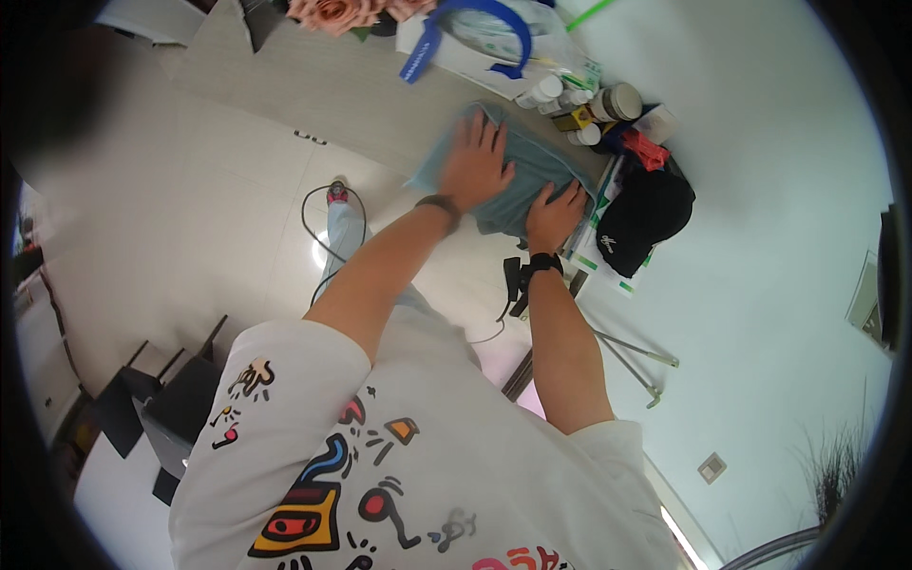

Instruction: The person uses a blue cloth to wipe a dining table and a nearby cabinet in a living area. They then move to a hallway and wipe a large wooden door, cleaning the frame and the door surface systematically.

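A blue-grey cloth (531, 160) lies spread over the front of a greyish wood-look tabletop (399, 117), partly folded and hanging past its edge. My left hand (479, 164) rests palm down on the cloth's left part, fingers apart and slightly blurred. My right hand (557, 217) lies flat on the cloth's right end, its fingers also spread. Neither hand is closed around anything. Just right of my right hand is a black cap (645, 221) with white lettering, sitting on papers (605, 260). Dark bands circle both my wrists.
Several bottles and jars (616, 102) crowd the back right by the wall (769, 178). A white bag with a blue strap (524, 35) and pink roses (335, 14) stand farther back. A black cable (304, 214) loops by my leg. Metal brackets (641, 349) project from the wall.
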Available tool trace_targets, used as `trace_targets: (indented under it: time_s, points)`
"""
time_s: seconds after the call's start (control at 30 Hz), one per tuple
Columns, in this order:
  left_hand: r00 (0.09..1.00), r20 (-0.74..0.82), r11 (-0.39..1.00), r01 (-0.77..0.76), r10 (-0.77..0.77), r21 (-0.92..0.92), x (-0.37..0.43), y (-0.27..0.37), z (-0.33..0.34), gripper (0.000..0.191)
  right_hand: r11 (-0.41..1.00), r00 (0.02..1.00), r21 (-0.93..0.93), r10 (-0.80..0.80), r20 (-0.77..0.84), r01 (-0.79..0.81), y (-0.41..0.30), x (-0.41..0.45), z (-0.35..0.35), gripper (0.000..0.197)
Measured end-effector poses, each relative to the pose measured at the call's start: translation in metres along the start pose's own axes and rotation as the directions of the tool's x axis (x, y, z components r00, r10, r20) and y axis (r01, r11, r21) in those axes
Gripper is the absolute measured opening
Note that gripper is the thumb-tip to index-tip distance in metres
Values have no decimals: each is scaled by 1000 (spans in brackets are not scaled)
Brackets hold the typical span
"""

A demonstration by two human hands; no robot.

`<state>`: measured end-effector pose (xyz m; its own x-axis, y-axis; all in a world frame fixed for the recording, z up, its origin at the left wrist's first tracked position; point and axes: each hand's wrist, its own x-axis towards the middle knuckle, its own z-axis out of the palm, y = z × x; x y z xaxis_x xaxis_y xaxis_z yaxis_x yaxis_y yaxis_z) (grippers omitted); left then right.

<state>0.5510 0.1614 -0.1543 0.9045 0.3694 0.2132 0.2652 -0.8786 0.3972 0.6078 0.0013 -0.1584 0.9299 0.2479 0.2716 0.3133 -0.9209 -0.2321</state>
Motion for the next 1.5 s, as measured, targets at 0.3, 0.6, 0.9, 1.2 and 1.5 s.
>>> trace_targets:
  time_s: [0.3,0.6,0.9,1.2,1.5]
  points:
    - [992,-42,992,-114,117,59,-13,-13,-3,59,996,996,28,-84,-16,85,8,3,0,47]
    - [914,23,910,-401,405,-102,-61,-62,-29,65,968,967,-25,-246,70,248,21,-43,-10,48]
    - [859,63,861,-508,509,-30,-82,-105,-45,58,965,953,-18,-255,161,261,-61,-121,-18,70]
    - [883,49,884,-466,467,-40,-83,-234,-106,47,914,904,11,-403,141,405,-248,-137,41,80]
    - [957,-34,956,-289,287,-56,-119,-377,-172,34,858,843,187,-508,177,478,-409,-147,78,68]
